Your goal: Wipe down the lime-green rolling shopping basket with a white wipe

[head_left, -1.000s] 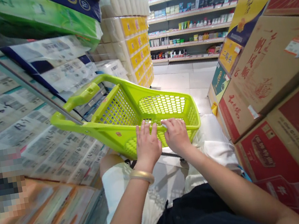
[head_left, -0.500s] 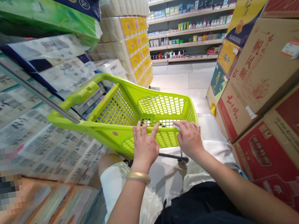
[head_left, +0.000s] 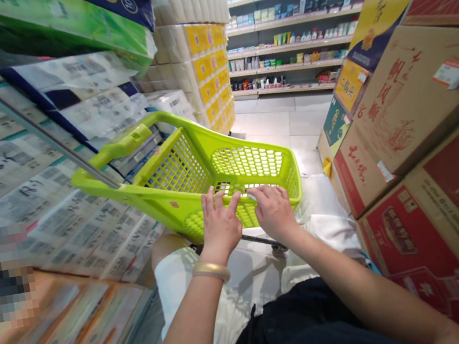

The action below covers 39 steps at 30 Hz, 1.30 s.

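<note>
A lime-green plastic shopping basket (head_left: 177, 172) on a wheeled frame stands in front of me, and nothing shows inside it. Its long handle (head_left: 119, 146) points to the left. My left hand (head_left: 220, 226) lies curled over the near rim, with a pale bangle (head_left: 210, 271) on that wrist. My right hand (head_left: 274, 212) holds the same rim just to the right, fingers bent over its edge. The two hands are close together but apart. The basket's lower frame is mostly hidden beneath it.
Tall stacks of packaged toilet paper (head_left: 30, 140) line the left of the aisle. Cardboard cartons (head_left: 412, 106) are piled on the right. Shelves of small boxes and bottles (head_left: 288, 27) stand at the far end, beyond a tiled floor (head_left: 278, 125).
My right hand went rightward along the rim, then slid back towards my left hand. The basket has shifted slightly to the left and closer.
</note>
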Each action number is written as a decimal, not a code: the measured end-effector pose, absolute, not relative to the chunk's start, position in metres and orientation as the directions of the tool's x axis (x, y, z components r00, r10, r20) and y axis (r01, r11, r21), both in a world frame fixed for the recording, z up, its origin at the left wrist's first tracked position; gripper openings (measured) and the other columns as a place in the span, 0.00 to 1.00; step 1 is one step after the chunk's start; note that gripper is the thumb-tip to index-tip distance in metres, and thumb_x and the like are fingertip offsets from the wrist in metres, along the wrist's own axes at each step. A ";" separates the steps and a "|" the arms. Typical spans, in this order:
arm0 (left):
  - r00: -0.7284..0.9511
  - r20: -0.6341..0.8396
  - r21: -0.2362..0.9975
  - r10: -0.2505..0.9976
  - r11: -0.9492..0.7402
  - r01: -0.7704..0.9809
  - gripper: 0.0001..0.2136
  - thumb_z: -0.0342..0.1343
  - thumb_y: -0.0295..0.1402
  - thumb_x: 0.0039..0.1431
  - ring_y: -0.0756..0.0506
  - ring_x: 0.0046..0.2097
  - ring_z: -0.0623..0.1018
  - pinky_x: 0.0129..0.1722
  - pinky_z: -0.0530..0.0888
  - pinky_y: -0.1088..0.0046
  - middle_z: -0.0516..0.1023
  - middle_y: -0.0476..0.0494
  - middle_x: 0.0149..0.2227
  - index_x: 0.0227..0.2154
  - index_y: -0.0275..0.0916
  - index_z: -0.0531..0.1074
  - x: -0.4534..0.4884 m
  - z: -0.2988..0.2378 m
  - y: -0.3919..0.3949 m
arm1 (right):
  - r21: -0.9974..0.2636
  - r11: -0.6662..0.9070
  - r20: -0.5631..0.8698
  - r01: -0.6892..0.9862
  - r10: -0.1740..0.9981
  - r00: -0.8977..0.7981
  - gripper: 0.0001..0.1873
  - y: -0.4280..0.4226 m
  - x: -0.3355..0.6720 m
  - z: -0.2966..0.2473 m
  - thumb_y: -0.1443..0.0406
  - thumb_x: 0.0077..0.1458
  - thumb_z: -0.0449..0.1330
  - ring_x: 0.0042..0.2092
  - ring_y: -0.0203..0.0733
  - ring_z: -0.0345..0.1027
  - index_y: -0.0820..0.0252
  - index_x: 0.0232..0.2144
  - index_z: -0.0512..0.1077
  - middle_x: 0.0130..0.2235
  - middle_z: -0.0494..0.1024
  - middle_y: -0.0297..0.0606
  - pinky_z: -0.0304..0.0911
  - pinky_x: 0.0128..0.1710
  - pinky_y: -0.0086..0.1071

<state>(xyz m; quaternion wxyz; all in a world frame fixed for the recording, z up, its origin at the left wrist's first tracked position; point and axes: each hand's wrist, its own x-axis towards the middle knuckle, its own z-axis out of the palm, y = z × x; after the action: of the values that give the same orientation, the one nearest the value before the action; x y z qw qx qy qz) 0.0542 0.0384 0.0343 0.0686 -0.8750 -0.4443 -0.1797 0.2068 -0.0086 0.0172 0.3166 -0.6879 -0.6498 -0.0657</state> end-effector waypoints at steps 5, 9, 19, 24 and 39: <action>0.529 0.367 0.058 0.765 -0.586 0.808 0.28 0.57 0.28 0.51 0.29 0.68 0.55 0.68 0.52 0.41 0.66 0.34 0.57 0.58 0.47 0.69 0.058 0.035 0.036 | -0.349 -0.041 0.521 0.936 0.822 0.230 0.25 -0.020 0.217 0.009 0.74 0.52 0.54 0.51 0.48 0.65 0.58 0.52 0.72 0.49 0.75 0.44 0.53 0.55 0.41; 0.520 0.369 0.058 0.770 -0.578 0.814 0.28 0.58 0.28 0.50 0.28 0.68 0.55 0.68 0.52 0.41 0.66 0.34 0.57 0.58 0.46 0.69 0.058 0.034 0.036 | -0.330 -0.028 0.514 0.944 0.833 0.204 0.25 -0.009 0.197 0.012 0.74 0.52 0.54 0.51 0.50 0.63 0.61 0.53 0.71 0.50 0.74 0.48 0.55 0.55 0.41; 0.534 0.371 0.058 0.760 -0.593 0.803 0.29 0.57 0.27 0.50 0.29 0.68 0.54 0.67 0.52 0.41 0.65 0.35 0.57 0.58 0.46 0.68 0.056 0.034 0.036 | -0.337 0.034 0.507 0.941 0.849 0.150 0.25 -0.010 0.206 0.015 0.74 0.52 0.55 0.52 0.46 0.66 0.56 0.53 0.72 0.50 0.76 0.42 0.50 0.58 0.41; 0.527 0.368 0.071 0.766 -0.588 0.805 0.28 0.57 0.27 0.51 0.28 0.69 0.54 0.67 0.52 0.40 0.65 0.34 0.59 0.57 0.45 0.69 0.058 0.033 0.034 | -0.356 -0.039 0.517 0.934 0.824 0.232 0.25 -0.016 0.211 0.010 0.74 0.52 0.54 0.50 0.48 0.65 0.59 0.52 0.72 0.49 0.75 0.45 0.54 0.54 0.41; 0.594 0.358 0.062 0.720 -0.653 0.755 0.29 0.52 0.27 0.53 0.34 0.70 0.55 0.69 0.52 0.47 0.68 0.30 0.61 0.60 0.30 0.61 0.060 0.031 0.033 | -0.338 0.041 0.534 0.940 0.831 0.156 0.27 -0.017 0.209 0.008 0.75 0.53 0.52 0.53 0.47 0.65 0.61 0.56 0.70 0.52 0.75 0.45 0.57 0.56 0.38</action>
<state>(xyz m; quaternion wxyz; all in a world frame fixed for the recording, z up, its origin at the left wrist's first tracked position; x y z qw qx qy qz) 0.0603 0.0334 0.0309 0.0482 -0.8915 -0.4135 -0.1784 0.2087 -0.0169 0.0080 0.3244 -0.6875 -0.6442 -0.0841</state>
